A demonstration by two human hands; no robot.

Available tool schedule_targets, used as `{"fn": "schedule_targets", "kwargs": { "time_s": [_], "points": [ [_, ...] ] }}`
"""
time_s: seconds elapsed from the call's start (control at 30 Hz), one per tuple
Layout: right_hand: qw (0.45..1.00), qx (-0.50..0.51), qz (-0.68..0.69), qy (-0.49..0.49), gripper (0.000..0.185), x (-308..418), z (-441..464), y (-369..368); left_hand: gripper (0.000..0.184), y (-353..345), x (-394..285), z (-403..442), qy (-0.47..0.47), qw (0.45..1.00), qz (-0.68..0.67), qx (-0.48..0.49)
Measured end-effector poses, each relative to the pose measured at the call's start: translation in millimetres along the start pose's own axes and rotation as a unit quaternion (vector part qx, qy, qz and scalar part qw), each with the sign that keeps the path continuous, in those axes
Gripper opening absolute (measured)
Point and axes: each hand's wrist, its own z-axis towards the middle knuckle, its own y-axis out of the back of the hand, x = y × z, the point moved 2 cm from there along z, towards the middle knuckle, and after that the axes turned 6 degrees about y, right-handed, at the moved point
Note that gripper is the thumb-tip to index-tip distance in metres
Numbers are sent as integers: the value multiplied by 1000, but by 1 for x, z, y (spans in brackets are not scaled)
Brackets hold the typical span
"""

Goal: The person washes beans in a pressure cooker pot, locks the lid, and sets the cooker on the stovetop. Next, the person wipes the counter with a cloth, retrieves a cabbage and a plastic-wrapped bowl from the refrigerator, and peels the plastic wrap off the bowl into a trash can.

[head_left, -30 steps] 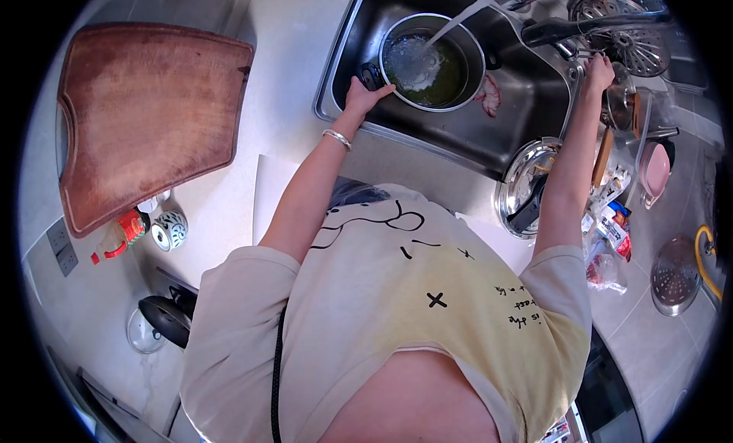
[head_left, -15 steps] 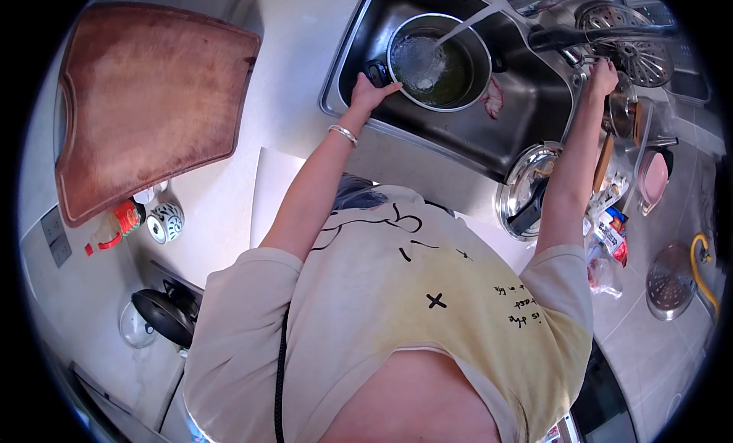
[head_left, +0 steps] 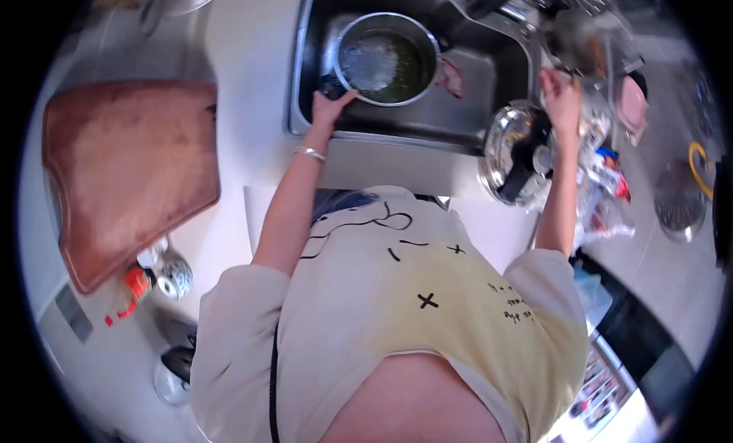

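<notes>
Left hand (head_left: 330, 107) grasps the pot (head_left: 397, 103) by its black handle (head_left: 330, 85), thumb along the rim; right hand (head_left: 562, 95) is blurred and curled, and I cannot tell whether it holds anything. Compared with a second ago, I see it drawn back from the tap (head_left: 491, 0), and the water stream has stopped. The pot stands in the sink (head_left: 479, 107), nearer its left edge, leaving me room on the right beyond a reddish scrap (head_left: 453, 79). Counter (head_left: 248, 92) spreads between sink and chopping board (head_left: 134, 168).

L hand (head_left: 331, 107) gripping pot (head_left: 388, 24), pot in sink (head_left: 477, 111), R hand (head_left: 562, 93) nr lid (head_left: 500, 141)
</notes>
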Motion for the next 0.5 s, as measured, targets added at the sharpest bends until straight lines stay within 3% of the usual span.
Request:
{"fn": "schedule_targets", "kwargs": {
  "time_s": [0.1,0.13,0.2,0.23,0.3,0.33,0.5],
  "points": [
    [992,67,-105,16,39,-16,-81,7,70,0,3,5,-17,1000,-4,8],
    [991,82,-104,-1,43,-24,-102,1,68,11,-37,-36,11,999,-42,18],
    [988,116,-94,-28,52,-38,-134,-10,64,9,-37,-33,31,997,-50,57],
    [987,122,-102,-7,56,-37,-140,-8,62,10,-33,-30,43,995,-54,72],
    [983,134,-115,45,65,-33,-143,-5,54,-4,6,6,-18,990,-123,73],
    [980,159,-112,49,73,-35,-140,-5,52,3,-9,-8,0,991,-112,71],
    [970,228,-28,85,66,-45,-123,3,51,11,-28,-25,51,993,-55,90]
  ]
}}
